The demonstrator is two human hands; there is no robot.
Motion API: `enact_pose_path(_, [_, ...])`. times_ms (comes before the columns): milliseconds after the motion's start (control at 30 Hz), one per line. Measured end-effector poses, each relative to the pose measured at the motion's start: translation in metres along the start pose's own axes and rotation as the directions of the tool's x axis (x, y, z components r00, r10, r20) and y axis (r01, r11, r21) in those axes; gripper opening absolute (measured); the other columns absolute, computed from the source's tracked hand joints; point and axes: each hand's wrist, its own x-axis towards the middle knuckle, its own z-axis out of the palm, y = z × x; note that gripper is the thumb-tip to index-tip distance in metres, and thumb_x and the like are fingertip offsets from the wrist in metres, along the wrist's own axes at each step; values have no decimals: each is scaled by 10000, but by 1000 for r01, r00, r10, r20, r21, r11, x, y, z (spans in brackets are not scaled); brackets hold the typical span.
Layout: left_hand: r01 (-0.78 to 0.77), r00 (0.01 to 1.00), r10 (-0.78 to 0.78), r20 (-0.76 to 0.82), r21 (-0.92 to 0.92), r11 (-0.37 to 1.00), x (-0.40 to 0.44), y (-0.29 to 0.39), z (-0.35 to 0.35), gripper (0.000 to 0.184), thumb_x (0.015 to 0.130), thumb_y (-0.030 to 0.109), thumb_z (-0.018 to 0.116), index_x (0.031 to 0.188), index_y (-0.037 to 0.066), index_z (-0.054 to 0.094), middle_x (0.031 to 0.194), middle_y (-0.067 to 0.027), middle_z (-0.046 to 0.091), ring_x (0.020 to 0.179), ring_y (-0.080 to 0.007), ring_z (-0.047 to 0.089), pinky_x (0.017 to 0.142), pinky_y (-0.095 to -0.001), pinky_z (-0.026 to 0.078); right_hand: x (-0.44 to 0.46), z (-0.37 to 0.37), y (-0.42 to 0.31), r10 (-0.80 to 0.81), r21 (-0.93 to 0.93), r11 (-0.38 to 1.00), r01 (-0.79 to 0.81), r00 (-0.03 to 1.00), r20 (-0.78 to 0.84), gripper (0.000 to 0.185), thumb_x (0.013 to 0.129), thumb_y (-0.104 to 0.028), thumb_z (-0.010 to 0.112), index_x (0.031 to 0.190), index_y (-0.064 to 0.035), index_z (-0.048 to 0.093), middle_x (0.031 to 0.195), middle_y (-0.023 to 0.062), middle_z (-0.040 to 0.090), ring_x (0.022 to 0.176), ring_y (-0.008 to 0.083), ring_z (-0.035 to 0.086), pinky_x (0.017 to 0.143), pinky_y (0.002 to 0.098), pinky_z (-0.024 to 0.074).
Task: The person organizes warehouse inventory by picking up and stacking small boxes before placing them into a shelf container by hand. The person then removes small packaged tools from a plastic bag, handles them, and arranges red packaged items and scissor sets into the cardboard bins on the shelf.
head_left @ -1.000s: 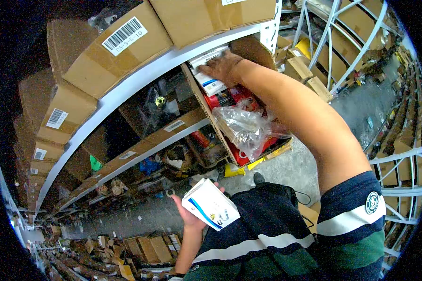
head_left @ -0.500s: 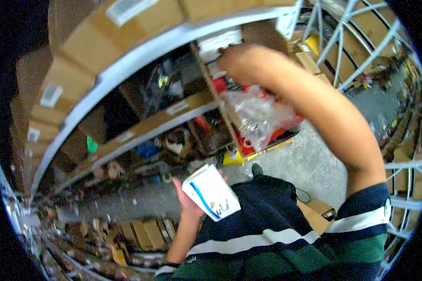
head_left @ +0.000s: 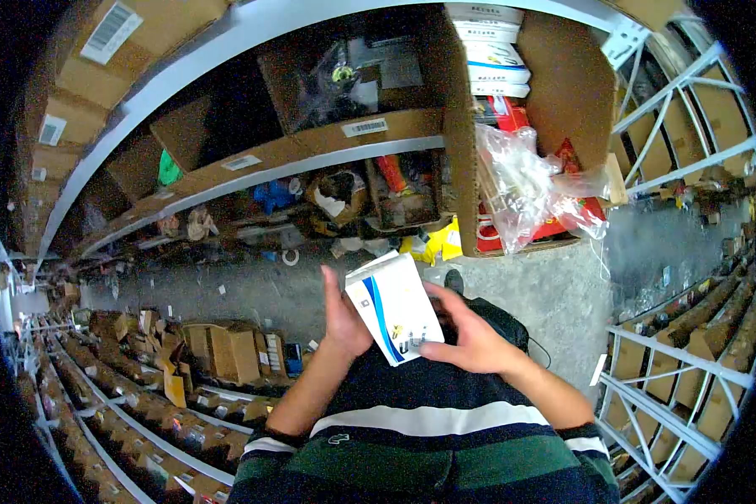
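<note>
In front of my body I hold a white box [head_left: 392, 304] with a blue curved stripe and small dark print. My left hand [head_left: 349, 321] supports it along its left side, thumb pointing up. On the other side, my right hand [head_left: 472, 336] grips the lower right corner, with the thumb on the printed face. A second white edge shows at the box's top; whether that is another box beneath, I cannot tell. Similar white boxes [head_left: 494, 63] are stacked in an open cardboard carton [head_left: 569, 71] ahead, above clear plastic bags [head_left: 529, 189] and red packages [head_left: 506, 113].
Metal shelving [head_left: 277, 164] with cardboard bins runs along the left. A yellow package [head_left: 435, 242] lies near the carton's foot. Behind on the left are more shelves and cardboard boxes [head_left: 231, 353]. A metal rack [head_left: 672, 412] stands at the right.
My right hand has come down from the carton of white boxes to the box in my left hand and now grips it. The view has shifted, bringing the carton further right.
</note>
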Motion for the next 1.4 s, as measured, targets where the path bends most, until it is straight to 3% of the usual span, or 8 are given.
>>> enact_pose_path(133, [-81,990,63,126,147,986,-27,9,39,1003,816,823,227,1404,20,349,1388,-158,468,1277,-301,459,1079,-465,343,12,-8,-13,167,450,873,-189,982,89,774,807,-160,755,1423,-12,311,1244,122,564,1132,197,544,991,351,433])
enact_pose_path(233, [-64,963,22,267,149,987,-49,10,60,954,823,817,212,1420,79,314,1439,-137,399,1321,-299,397,1113,-460,285,10,-21,11,152,858,434,-273,961,229,683,839,-153,701,1409,-8,355,1299,127,548,1170,236,555,1009,377,435])
enact_pose_path(367, [-130,964,98,246,117,985,-61,9,67,901,839,797,231,1445,130,249,1493,-105,289,1370,-271,305,1126,-478,233,14,-26,16,20,924,223,-311,949,314,689,807,-189,691,1386,20,382,1305,172,549,1200,305,544,1042,433,402])
enact_pose_path(567, [-437,894,255,368,596,674,-64,37,51,868,842,695,493,1423,91,264,1444,-102,314,1318,-278,347,1061,-473,312,19,-32,28,-56,900,141,-411,905,422,664,848,-247,598,1411,10,359,1347,194,515,1222,327,528,1046,456,395])
enact_pose_path(733, [-618,782,277,558,641,454,-63,37,62,1049,644,270,859,1456,72,224,1407,-173,359,1299,-284,383,1090,-417,284,24,-31,20,-88,846,206,-491,852,516,659,860,-234,595,1416,17,345,1363,186,502,1226,313,525,1057,424,389])
enact_pose_path(900, [-487,872,318,371,592,643,-54,22,56,938,638,190,859,1407,45,341,1344,-153,447,1246,-261,455,1053,-383,359,18,-24,-10,32,816,326,-477,868,495,615,898,-234,594,1410,11,355,1352,158,516,1219,269,532,1043,383,404])
enact_pose_path(1233, [-438,872,372,318,164,884,-46,9,21,1032,571,200,853,1414,-31,303,1270,-146,517,1134,-261,569,967,-366,488,-5,-27,-63,150,273,952,-138,988,-24,349,911,-166,638,1201,10,559,1052,51,655,943,113,606,828,268,482])
enact_pose_path(1400, [-338,894,330,305,-27,941,-33,10,4,994,601,290,836,1408,11,327,1188,-151,597,1058,-282,623,903,-406,536,-17,-28,-86,-563,-480,764,430,809,-172,314,748,-23,694,1051,2,614,932,162,663,851,350,638,746,403,498])
